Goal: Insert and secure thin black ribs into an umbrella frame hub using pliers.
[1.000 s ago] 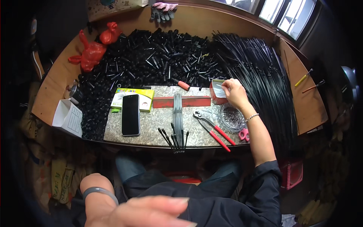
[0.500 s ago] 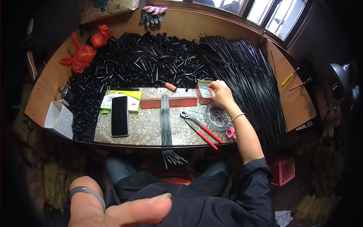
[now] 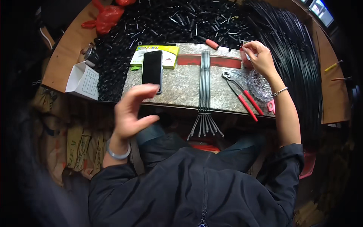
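Currently | left hand (image 3: 129, 114): near one phone (image 3: 152, 69) | right hand (image 3: 261, 59): pinching one thin piece (image 3: 240, 46)

A dark zipped jacket (image 3: 170, 185) is worn with a grey bangle (image 3: 118, 155) and beaded bracelet (image 3: 280, 91).

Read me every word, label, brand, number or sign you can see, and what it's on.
I don't copy wording off things, so here is only where print shows:
Yellow-green box: coloured marks along its top, too small to read.
White box: a gridded label, its print too small to read.
Sacks, lower left: larger dark lettering, not quoted.
Phone: dark screen, no text showing.
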The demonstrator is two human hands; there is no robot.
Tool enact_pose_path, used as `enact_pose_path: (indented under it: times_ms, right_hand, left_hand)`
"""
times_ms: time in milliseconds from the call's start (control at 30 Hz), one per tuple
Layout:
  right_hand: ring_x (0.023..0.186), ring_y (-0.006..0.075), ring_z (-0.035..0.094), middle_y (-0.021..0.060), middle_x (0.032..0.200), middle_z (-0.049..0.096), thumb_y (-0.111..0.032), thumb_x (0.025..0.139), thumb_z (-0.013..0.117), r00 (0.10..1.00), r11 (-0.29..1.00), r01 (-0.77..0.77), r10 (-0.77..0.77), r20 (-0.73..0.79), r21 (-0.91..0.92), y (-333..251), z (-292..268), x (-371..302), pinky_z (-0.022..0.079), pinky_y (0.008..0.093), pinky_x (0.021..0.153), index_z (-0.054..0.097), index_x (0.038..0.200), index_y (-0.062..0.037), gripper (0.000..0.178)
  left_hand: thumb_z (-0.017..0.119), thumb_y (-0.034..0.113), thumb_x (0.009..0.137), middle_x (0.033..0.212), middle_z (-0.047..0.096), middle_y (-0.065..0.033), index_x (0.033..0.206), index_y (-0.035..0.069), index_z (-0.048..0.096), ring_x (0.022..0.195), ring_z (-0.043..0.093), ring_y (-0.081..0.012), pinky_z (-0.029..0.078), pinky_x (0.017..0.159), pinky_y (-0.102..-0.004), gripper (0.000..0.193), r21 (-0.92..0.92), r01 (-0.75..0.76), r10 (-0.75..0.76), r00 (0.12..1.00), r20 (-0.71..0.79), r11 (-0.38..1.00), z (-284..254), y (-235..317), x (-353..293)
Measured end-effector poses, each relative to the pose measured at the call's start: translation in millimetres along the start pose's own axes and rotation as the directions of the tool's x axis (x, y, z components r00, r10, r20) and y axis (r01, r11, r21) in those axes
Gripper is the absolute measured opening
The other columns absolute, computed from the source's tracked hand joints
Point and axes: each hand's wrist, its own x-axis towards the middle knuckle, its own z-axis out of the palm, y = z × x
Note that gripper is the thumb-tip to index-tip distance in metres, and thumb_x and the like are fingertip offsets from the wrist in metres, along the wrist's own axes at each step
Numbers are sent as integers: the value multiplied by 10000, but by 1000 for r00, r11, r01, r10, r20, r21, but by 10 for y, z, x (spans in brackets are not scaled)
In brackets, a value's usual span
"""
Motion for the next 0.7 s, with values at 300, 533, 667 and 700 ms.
enact_pose_path:
  times_ms: [300,533,667,700]
  right_hand:
    - [763,260,592,112,779,593,-191,780,645,980,999,-16,23,200,-37,-155,685,33,467,343,705,674,856,-72,144]
    - [763,240,612,129,800,622,-175,773,654,961,992,-127,119,249,17,-240,800,57,473,328,719,679,862,-59,148]
    - [769,240,620,131,828,641,-174,777,648,970,988,-147,136,201,39,-169,835,91,478,325,719,672,858,-37,161]
    - [769,238,624,130,834,647,-173,778,645,965,986,-164,155,213,27,-175,832,99,480,323,719,670,856,-31,164]
  left_hand:
    - [721,415,648,1440,271,-119,1374,172,332,1344,217,-341,201,1069,-515,858,546,-469,34,779,626,694,860,-675,291]
    - [639,382,755,1418,289,-127,1267,435,438,1310,197,-458,231,1034,-587,553,516,-542,123,759,639,663,1055,-880,368]
    - [658,321,713,1399,307,-153,1257,429,440,1300,233,-454,244,1022,-602,596,521,-572,118,737,665,633,1061,-855,403]
    - [664,312,706,1393,313,-158,1261,431,432,1296,243,-454,249,1019,-602,613,522,-580,135,739,660,626,1067,-878,393]
